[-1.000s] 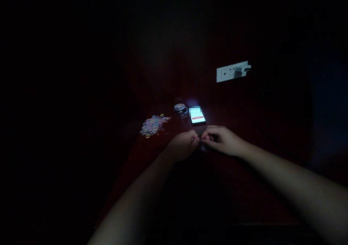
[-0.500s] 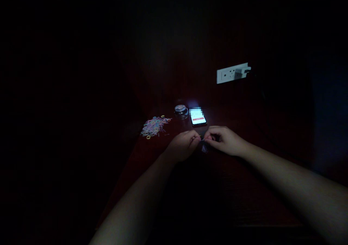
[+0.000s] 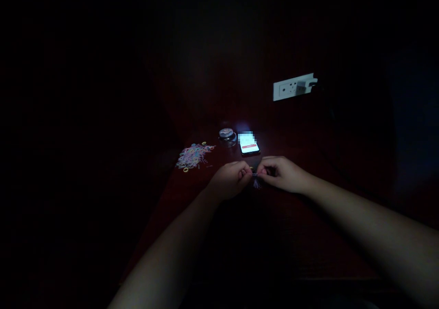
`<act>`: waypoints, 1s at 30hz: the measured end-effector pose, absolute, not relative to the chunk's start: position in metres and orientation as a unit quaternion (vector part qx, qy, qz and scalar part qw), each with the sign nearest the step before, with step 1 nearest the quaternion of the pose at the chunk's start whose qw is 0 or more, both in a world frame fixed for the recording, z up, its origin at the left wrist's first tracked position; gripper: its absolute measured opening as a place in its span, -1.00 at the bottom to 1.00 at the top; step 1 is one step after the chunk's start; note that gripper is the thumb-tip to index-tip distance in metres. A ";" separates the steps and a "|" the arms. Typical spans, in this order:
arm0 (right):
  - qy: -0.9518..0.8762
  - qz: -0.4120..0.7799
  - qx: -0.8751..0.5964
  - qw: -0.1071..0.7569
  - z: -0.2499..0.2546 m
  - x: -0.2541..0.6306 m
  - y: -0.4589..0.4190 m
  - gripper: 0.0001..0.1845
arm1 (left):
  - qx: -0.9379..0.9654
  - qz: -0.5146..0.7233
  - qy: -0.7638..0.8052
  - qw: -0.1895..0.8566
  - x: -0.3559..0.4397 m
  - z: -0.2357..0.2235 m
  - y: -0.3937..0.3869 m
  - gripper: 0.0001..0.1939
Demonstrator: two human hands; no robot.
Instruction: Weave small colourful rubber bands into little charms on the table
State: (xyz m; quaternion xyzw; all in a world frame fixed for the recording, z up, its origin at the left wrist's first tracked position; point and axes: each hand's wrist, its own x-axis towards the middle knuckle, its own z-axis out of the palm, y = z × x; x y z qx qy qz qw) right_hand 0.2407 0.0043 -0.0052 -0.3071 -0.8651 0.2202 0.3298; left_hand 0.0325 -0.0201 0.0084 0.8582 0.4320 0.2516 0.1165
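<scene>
The room is very dark. My left hand (image 3: 230,180) and my right hand (image 3: 280,173) meet over a dark reddish table (image 3: 308,236), both with fingers pinched together. Between the fingertips is a tiny dark item (image 3: 254,175), too small and dim to name. A small pale bit (image 3: 257,184) hangs or lies just under it. A heap of small coloured elastic bands (image 3: 194,156) lies to the left of my left hand.
A lit phone (image 3: 248,144) lies just beyond my hands, with a small round clear container (image 3: 227,135) to its left. A white wall socket (image 3: 291,87) with a plug in it sits on the dark wall at the right.
Both hands stay pinched together on the tiny item with only slight shifts. The view has tilted a little.
</scene>
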 end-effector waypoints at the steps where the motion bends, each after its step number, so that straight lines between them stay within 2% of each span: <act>1: -0.866 0.219 -0.306 0.328 -0.005 0.241 0.005 -0.88 | 0.858 0.252 0.433 0.114 0.033 0.008 -0.020 -0.87; 7: -0.874 0.216 -0.312 0.304 -0.008 0.242 0.006 -0.89 | 0.862 0.260 0.421 0.110 0.033 0.007 -0.020 -0.87; 15: -0.867 0.224 -0.311 0.317 -0.007 0.242 0.007 -0.88 | 0.863 0.268 0.401 0.152 0.032 0.004 -0.020 -0.94; 30: -0.865 0.225 -0.312 0.322 -0.006 0.242 0.007 -0.84 | 0.859 0.260 0.409 0.162 0.032 0.003 -0.019 -0.86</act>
